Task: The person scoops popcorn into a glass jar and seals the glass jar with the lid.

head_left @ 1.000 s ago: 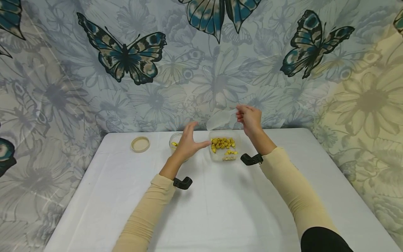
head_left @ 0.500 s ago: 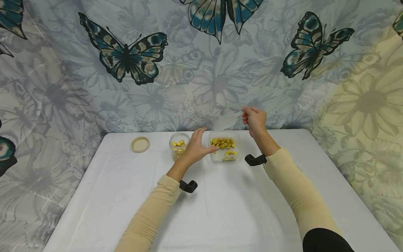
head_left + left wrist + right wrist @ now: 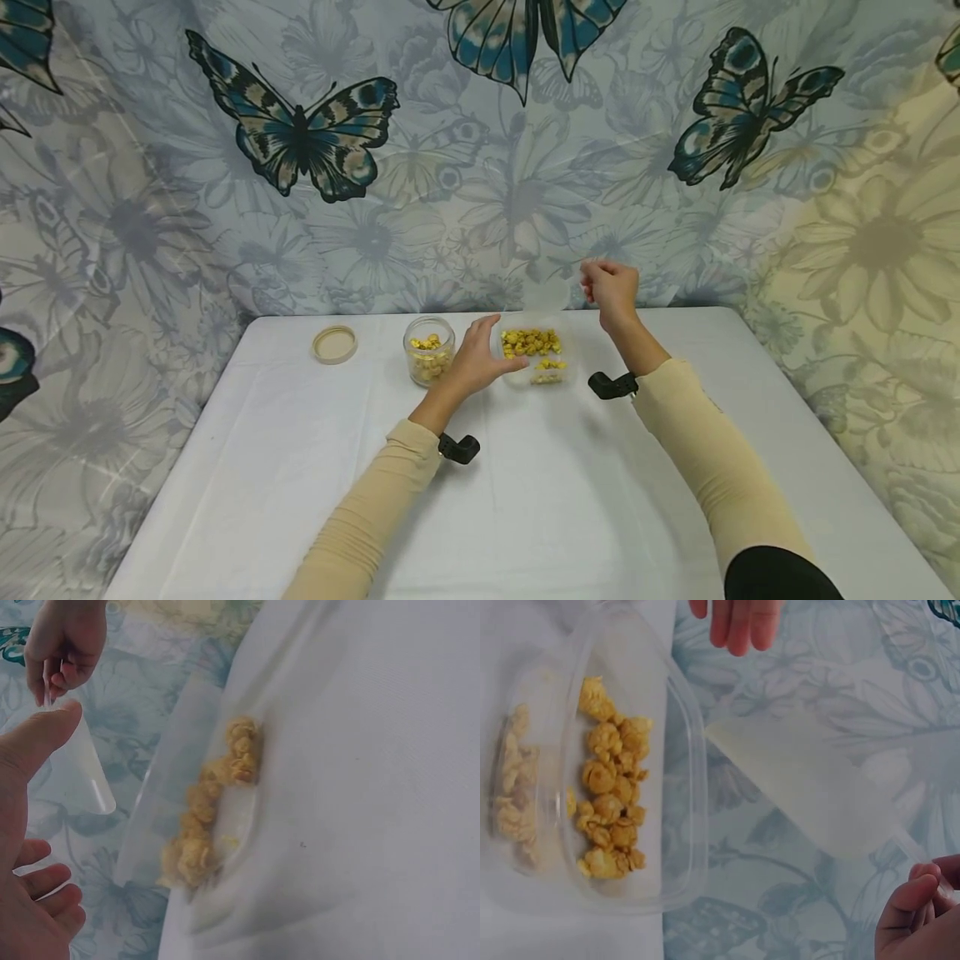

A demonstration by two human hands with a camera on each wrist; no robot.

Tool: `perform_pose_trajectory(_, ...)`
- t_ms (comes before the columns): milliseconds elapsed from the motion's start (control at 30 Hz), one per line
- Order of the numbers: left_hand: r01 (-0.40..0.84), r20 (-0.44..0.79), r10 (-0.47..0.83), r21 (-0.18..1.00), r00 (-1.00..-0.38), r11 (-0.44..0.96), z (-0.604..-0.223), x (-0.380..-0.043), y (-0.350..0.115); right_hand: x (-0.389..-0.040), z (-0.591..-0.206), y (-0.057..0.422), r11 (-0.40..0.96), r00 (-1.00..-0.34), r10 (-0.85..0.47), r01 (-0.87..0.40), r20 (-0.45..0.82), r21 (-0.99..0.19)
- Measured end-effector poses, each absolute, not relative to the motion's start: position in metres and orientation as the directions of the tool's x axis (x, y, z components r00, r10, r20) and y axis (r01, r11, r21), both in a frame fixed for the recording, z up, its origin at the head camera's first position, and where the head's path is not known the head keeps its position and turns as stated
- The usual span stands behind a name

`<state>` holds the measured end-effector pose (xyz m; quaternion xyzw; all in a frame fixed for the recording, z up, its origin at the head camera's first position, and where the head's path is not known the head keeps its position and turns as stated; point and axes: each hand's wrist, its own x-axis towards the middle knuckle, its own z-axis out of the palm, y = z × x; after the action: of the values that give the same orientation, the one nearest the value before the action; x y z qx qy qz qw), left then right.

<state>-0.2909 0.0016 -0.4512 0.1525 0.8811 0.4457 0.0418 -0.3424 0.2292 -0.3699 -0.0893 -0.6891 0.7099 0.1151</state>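
My right hand (image 3: 613, 292) pinches the thin handle of a translucent plastic scoop (image 3: 817, 787), raised over the back edge of a clear plastic container (image 3: 697, 795). In the right wrist view the scoop's tip overlaps the container's rim. Clumps of yellow caramel popcorn (image 3: 607, 795) lie inside the container. My left hand (image 3: 477, 360) is at the container's left side, thumb spread from straight fingers, holding nothing. Left of that hand stands a glass jar (image 3: 429, 375), without a lid and partly filled with the same popcorn.
A round gold-rimmed lid (image 3: 334, 344) lies on the white-covered table (image 3: 510, 500), left of the jar. Behind the table's back edge rises a wall covering (image 3: 360, 242) with butterflies and flowers.
My left hand has moved right, away from the jar to the container's side, uncovering the jar. My right hand has shifted slightly right and down, and the scoop has lowered towards the container.
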Motion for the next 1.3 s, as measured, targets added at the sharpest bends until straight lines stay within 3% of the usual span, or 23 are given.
perform_pose_trajectory(433,0.181,-0.002,0.294,0.785,-0.956,0.593,-0.469,-0.293,0.005,-0.340,-0.385,0.232,0.307,-0.940,0.297,-0.075,0.171,-0.949)
perform_pose_trajectory(633,0.157,-0.028,0.284,0.779,-0.958,0.607,-0.478,-0.293,0.007,-0.335,-0.391,0.221,0.590,-0.890,0.209,-0.216,0.405,-0.778)
perform_pose_trajectory(767,0.151,-0.032,0.284,0.785,-0.958,0.601,-0.480,-0.294,0.009,-0.333,-0.392,0.213,0.698,-0.842,0.137,-0.291,0.522,-0.654)
perform_pose_trajectory(1133,0.180,-0.016,0.301,0.770,-0.953,0.612,-0.485,-0.298,0.009,-0.334,-0.400,0.206,0.786,-0.788,-0.027,-0.397,0.615,-0.475)
perform_pose_trajectory(1300,0.180,-0.020,0.307,0.774,-0.951,0.607,-0.486,-0.299,0.007,-0.336,-0.410,0.207,0.772,-0.833,0.027,-0.333,0.553,-0.541)
